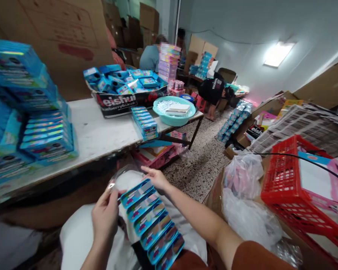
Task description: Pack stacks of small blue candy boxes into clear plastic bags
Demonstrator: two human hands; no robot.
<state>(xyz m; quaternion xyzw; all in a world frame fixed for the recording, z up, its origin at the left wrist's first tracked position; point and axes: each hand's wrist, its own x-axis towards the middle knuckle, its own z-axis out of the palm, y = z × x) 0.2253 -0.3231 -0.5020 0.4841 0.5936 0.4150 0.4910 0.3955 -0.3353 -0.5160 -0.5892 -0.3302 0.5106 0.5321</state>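
Observation:
A row of several flat blue boxes (152, 223) lies on my lap, leaning one on another. My left hand (105, 215) pinches the edge of a clear plastic bag (126, 179) at the near end of the row. My right hand (157, 177) grips the other side of the bag's mouth by the first box. Both hands are closed on the bag film.
A white table (101, 133) on the left bears stacks of blue boxes (30, 123), a carton of more boxes (124, 90) and a teal basin (174, 110). A red basket (293, 191) and plastic bags (245, 195) are at my right. Other people work at the back.

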